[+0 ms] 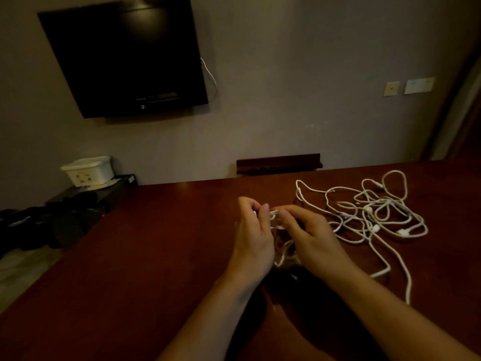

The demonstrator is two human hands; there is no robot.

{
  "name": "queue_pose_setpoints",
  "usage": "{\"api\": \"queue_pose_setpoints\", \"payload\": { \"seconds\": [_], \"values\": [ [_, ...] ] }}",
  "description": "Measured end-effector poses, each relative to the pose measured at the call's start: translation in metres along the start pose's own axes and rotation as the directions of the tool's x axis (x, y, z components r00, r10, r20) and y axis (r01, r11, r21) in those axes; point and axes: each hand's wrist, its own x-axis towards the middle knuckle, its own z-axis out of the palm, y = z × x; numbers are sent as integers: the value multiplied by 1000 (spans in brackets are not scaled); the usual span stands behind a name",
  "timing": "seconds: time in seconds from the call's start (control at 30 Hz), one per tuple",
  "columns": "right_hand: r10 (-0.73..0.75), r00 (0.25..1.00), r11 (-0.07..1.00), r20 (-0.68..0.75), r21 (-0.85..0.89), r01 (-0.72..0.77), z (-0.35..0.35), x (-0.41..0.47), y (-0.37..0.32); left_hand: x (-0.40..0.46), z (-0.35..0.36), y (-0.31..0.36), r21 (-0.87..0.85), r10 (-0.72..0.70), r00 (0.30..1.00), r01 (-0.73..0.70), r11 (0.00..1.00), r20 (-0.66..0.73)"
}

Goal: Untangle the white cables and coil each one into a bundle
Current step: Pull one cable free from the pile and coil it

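Note:
A loose tangle of white cables [374,209] lies on the dark red table [145,256] to the right of my hands, with several plugs showing among the loops. One strand trails down toward the table's near right side. My left hand [253,238] and my right hand [309,235] are raised close together above the table's middle. Both pinch a short stretch of white cable [273,213] between their fingertips. More of that cable hangs in small loops between my palms, partly hidden by the hands.
A dark television [125,58] hangs on the wall at the upper left. A white box [88,169] stands on a low black shelf at the left, beside dark bags. A small wooden ledge [278,162] sits behind the table's far edge.

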Motion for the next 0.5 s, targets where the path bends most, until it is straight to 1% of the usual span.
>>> {"api": "queue_pose_setpoints", "payload": {
  "seconds": [0.1, 0.17, 0.23, 0.3, 0.37, 0.43, 0.5],
  "values": [
    [-48, 999, 995, -10, -84, 47, 0, 0, 4, -1, 1, 0, 5, -7, 999, 7, 1000, 45],
    [-76, 996, 984, -41, -164, 68, -3, 0, 6, -1, 2, -2, 51, 2, 995, -7, 999, 96],
    [-108, 993, 959, -54, -270, 89, -7, 1, 10, 0, 3, -4, 143, 34, 982, -61, 988, 187],
    [-111, 992, 935, -56, -345, 85, -12, 2, 12, 2, 2, -7, 264, 92, 956, -168, 950, 277],
    [-85, 994, 941, -74, -334, 55, -17, 3, 12, 3, 0, -6, 289, 132, 928, -240, 927, 348],
    [-75, 994, 940, -82, -338, 44, -22, 4, 10, 4, -4, -4, 250, 127, 911, -239, 938, 393],
    [-82, 995, 935, -53, -350, 59, -26, 5, 9, 6, -11, -2, 253, 107, 901, -230, 940, 421]
  ]
}}
